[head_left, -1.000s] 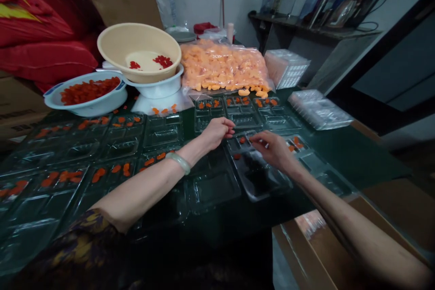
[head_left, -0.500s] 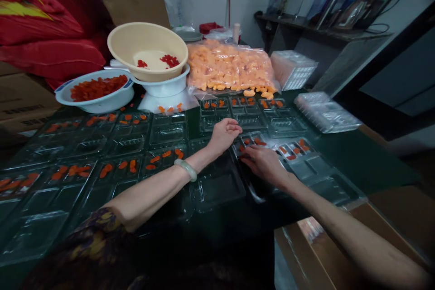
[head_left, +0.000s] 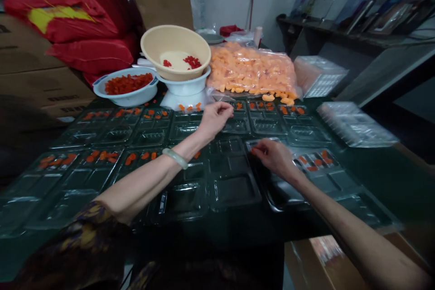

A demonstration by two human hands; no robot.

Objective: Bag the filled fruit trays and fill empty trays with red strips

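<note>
On the dark surface [head_left: 374, 176], clear plastic trays [head_left: 234, 190] lie in rows; the farther compartments hold orange pieces [head_left: 131, 158], the nearest are bare; the left hand [head_left: 214, 120] curls loosely above a tray; the right hand [head_left: 273, 156] pinches at a tray's edge, though what it pinches is hard to tell.

Reads as a home room doubling as a packing space: cardboard cartons [head_left: 41, 72] and red sacks [head_left: 64, 18] are crowding the left side, a shelf [head_left: 319, 31] is holding framed pictures [head_left: 390, 18], and clear plastic trays [head_left: 231, 190] are covering the surface [head_left: 370, 167] beside a bulk bag of orange pieces [head_left: 251, 70].
</note>
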